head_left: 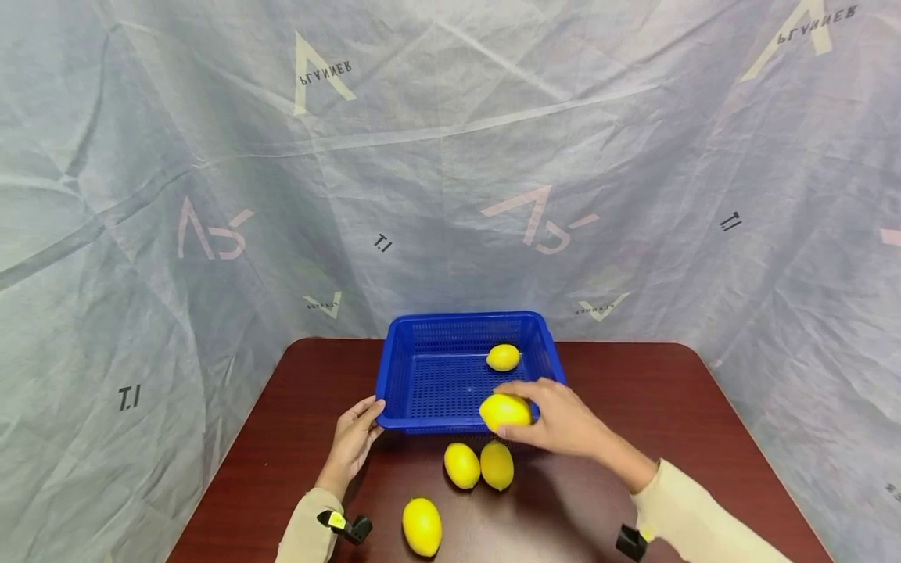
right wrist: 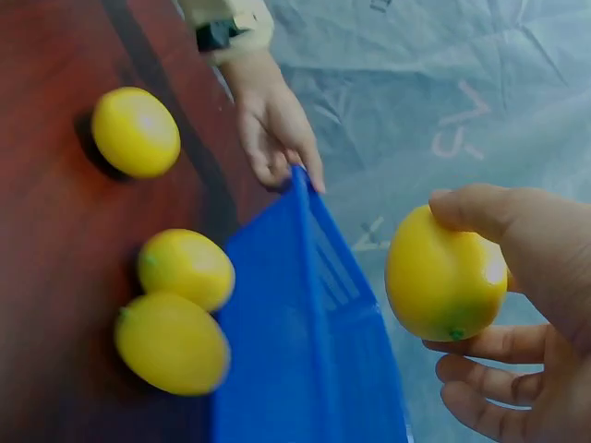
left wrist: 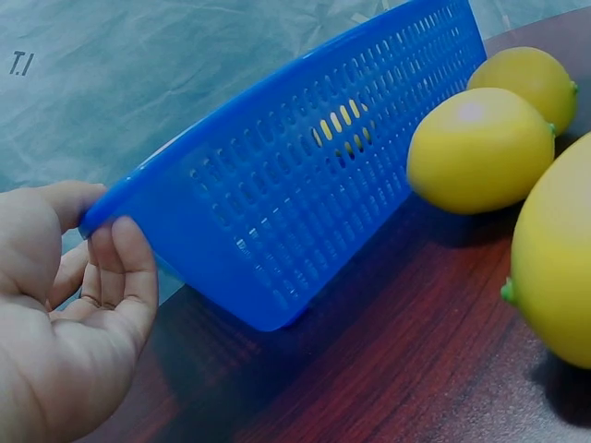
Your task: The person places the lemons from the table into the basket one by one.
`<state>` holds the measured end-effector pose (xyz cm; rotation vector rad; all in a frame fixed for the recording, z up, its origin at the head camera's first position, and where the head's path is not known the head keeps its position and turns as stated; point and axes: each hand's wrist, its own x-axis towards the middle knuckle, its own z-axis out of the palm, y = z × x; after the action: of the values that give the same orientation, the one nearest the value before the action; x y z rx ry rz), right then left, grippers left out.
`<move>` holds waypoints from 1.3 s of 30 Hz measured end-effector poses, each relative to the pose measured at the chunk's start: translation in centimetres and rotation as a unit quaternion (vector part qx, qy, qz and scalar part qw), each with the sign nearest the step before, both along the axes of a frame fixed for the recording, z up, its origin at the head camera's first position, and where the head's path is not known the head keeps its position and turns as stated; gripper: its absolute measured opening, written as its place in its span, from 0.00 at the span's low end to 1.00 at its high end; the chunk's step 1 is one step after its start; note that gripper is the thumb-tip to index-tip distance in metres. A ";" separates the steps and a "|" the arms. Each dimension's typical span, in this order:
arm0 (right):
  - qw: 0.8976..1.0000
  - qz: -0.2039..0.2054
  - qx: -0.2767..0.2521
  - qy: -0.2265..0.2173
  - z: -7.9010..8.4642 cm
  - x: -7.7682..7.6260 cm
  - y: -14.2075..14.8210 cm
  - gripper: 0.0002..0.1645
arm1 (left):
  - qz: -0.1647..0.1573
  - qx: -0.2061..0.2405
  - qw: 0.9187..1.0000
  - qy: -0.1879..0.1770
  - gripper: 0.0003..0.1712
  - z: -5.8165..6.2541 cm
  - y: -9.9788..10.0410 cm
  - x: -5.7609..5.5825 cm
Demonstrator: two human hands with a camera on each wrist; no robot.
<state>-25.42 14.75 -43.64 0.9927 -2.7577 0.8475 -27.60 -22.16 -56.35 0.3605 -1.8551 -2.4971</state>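
A blue perforated plastic basket point(head_left: 450, 426) stands at the back of the table, one lemon point(head_left: 503, 358) lying inside toward its far right. My left hand point(head_left: 352, 438) pinches the basket's near left corner rim between thumb and fingers. Over the near right rim, my right hand point(head_left: 556, 418) grips a second lemon point(right wrist: 443, 277), thumb on one side and fingers on the other. Two lemons lie side by side just in front of the basket, a brighter one point(head_left: 461, 466) and a duller one point(head_left: 497, 465). Closer to me on the left rests another lemon point(head_left: 422, 527).
The dark red wooden table point(head_left: 633, 407) has rounded far corners. Behind it and on both sides hangs a grey printed sheet point(head_left: 450, 195), close to the basket's back. Each sleeve carries a small black camera mount, such as the left one point(head_left: 345, 525).
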 end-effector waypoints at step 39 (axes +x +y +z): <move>0.985 -0.017 0.105 -0.137 -3.9 -20.3 -6.9 0.34 | 0.007 -0.003 1.000 0.008 0.28 0.1 0.3 0.0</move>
<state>-45.68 7.88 -47.58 0.9181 -3.1428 0.7517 -27.64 -21.90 -56.27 0.3518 -1.8471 -2.4779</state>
